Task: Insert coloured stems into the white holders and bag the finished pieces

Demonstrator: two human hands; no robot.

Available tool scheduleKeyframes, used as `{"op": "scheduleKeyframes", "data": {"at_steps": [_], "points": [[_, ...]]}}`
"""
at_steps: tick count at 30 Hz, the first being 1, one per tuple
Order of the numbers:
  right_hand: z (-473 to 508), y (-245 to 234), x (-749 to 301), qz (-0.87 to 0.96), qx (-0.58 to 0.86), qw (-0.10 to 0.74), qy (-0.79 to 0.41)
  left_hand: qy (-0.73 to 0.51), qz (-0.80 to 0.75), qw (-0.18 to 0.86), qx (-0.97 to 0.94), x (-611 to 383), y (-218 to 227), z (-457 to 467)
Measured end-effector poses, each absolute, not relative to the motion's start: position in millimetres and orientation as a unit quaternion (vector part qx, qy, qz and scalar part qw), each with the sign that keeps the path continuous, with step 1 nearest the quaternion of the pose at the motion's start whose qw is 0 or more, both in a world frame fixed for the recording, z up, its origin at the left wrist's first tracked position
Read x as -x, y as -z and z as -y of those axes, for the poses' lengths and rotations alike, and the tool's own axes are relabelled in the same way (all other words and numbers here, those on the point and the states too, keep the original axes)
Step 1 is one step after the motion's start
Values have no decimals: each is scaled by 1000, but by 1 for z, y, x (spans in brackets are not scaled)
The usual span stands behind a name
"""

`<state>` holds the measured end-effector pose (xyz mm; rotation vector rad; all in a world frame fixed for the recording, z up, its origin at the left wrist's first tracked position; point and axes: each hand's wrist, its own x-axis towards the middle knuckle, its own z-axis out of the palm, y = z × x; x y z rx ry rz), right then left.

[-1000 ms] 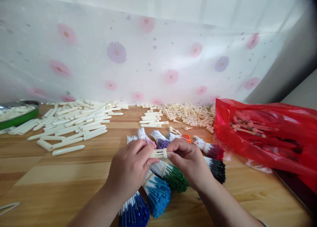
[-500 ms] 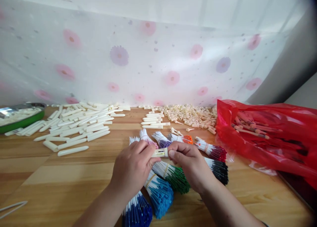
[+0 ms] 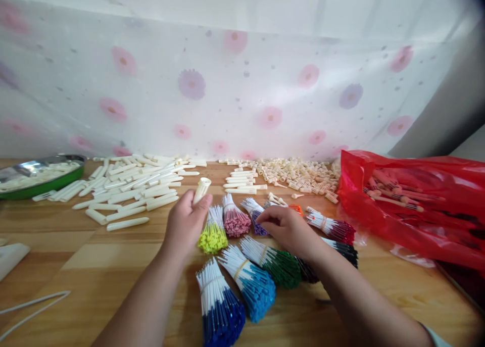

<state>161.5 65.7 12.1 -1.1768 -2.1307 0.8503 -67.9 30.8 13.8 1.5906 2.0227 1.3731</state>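
My left hand is closed round a cream-white pen barrel, tilted up with its open slotted end on top. Just right of it are bundles of white-stemmed pen refills with yellow-green tips and pink tips. Over the purple-tipped refill bundle my right hand reaches down, fingers curled together at the bundle's edge. What its fingertips pinch, if anything, is hidden. Nearer me lie dark-blue, light-blue and green refill bundles; dark-red and black ones sit to the right.
Many loose white barrels lie at the back left beside a green-sided bowl. Small cream parts are heaped at the back, next to a row of barrels. A red plastic bag with pens stands right.
My hands have separated. The left moved left and tilted the barrel upright; the right left the barrel's end and went down to the purple bundle. The view shifted slightly left.
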Motion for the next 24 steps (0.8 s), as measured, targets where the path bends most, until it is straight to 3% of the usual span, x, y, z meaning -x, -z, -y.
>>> {"op": "scheduleKeyframes", "data": {"at_steps": [4,17,24], "points": [[-84,-12,-133,864,460,120,-162,-400,-702,77,-585,64,-4,-36],[-116,-1,-79,844,529,-62,-63,-231,-709,65,-663,58,19,-46],[-119,-4,-75,837,537,-86,-61,-186,-694,73,-692,56,21,-47]]}}
